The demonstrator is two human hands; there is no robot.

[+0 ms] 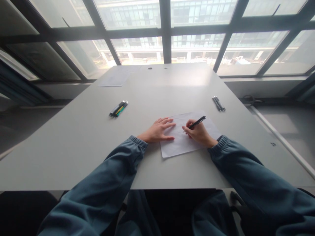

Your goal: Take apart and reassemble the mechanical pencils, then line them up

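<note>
A white sheet of paper (180,146) lies slightly turned on the table in front of me. My left hand (159,130) rests flat on its left part, fingers spread and pointing right. In my right hand (198,133) is a black pen (199,121), gripped between thumb and fingers. The pen slants up to the right, and its tip is at the sheet near the middle; whether it touches the paper I cannot tell. Faint marks show on the sheet, too small to read.
On the white table (73,147), a bundle of several pens (118,109) with yellow and green parts lies to the left. Several dark pens (218,103) lie to the right. Another paper sheet (114,79) is at the far left, before large windows (197,49).
</note>
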